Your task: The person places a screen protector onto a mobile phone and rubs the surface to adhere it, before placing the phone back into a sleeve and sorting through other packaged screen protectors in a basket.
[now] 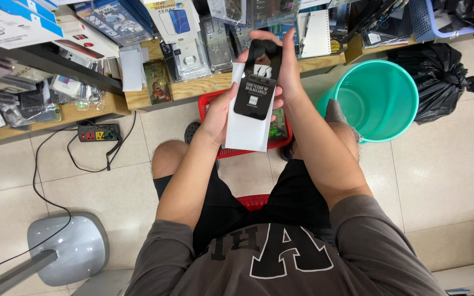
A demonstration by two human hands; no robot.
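Above the red basket (213,101), the left hand (219,115) held a flat white sleeve (246,131) by its long edge, palm closed on it. The right hand (286,71) pinched the top of a black card pack (258,87) lying on the sleeve. Both items appeared light, thin, stiff and smooth, likely slippery; edge grips suited them. A teal bucket (379,104) stood right of the basket.

The black card package (259,82) looks like matt printed cardboard, and the white sleeve (245,129) behind it is smooth, plain paper or card — both held in the left hand (220,112) and right hand (286,71). The teal bucket (379,98) and red basket (209,101) are smooth plastic, the shelf (204,85) is bare pale wood — the floor (445,159) is glossy tile.
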